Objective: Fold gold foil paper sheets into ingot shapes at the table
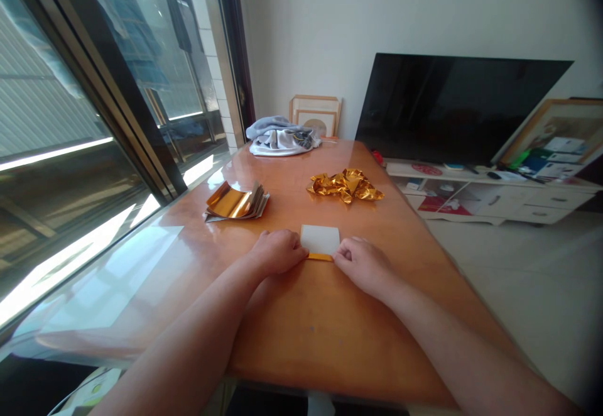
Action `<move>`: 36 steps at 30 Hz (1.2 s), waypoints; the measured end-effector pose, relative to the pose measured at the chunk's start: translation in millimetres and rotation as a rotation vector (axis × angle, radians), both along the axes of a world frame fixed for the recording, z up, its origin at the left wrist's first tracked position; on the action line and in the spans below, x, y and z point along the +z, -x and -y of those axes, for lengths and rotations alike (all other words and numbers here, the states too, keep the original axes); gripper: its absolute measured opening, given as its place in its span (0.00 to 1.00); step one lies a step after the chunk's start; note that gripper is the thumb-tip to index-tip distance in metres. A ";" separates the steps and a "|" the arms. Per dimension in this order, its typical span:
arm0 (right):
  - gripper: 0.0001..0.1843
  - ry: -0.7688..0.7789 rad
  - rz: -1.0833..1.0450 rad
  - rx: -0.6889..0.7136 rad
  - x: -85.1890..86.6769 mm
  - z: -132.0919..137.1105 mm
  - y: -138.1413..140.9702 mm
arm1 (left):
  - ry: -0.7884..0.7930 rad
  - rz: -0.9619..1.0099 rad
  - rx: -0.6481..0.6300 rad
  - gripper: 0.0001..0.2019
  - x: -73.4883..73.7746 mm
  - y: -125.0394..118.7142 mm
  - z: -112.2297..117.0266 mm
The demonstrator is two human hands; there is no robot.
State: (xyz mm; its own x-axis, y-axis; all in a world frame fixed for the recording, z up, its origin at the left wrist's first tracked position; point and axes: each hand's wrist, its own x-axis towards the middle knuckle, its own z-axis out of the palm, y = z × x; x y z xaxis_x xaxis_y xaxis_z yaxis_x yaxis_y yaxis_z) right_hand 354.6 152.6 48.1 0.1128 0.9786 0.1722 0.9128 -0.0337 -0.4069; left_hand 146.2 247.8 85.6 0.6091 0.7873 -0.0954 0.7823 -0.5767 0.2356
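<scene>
Got a folding setup going on a glossy orange-brown wooden desk (320, 334). A gold foil paper square (320, 241) lies flat right in front of me, white side up, with a narrow gold strip (320, 256) along the edge nearest me, which looks folded over. My left hand (277, 252) sits at the strip's left end, fingers (296, 251) together and pressed onto the paper. My right hand (362, 267) is at the other end, fingers (342, 254) bunched together and pinching the corner of the strip.

Up the desk to the left there's a loose stack of foil sheets (234, 202), gold on top and slightly curled. Off to the right sits a crumpled wad of gold foil (345, 185), well apart from the stack. Further back, a pile of pale clothes (282, 137) is on the desk, with picture frames (315, 114) leaning behind it. A big black TV (452, 108) and a white TV stand (490, 196) are on the right, and a glass sliding door (94, 89) runs along the left.
</scene>
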 end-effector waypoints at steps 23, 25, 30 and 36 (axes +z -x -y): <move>0.08 -0.031 -0.017 0.032 -1.7 2.6 -3.1 | -0.219 0.186 -0.224 0.09 -15.8 6.6 7.1; 0.08 -0.023 -0.015 0.033 -2.9 1.8 -3.6 | -0.267 0.191 -0.300 0.12 -15.3 4.7 10.5; 0.08 -0.024 -0.033 0.029 -5.0 1.2 -4.2 | -0.324 0.122 -0.446 0.12 -14.6 0.2 15.5; 0.04 -0.072 -0.034 0.064 -8.7 4.2 -5.0 | -0.394 0.012 -0.515 0.11 -11.3 -1.6 25.4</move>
State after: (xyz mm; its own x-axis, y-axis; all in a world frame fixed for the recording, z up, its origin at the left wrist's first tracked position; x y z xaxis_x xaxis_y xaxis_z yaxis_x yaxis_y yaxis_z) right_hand 359.6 148.4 39.4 0.0578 0.9692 0.2396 0.8978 0.0545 -0.4370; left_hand 147.7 222.5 74.2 0.9175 0.3684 0.1503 0.3808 -0.9225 -0.0633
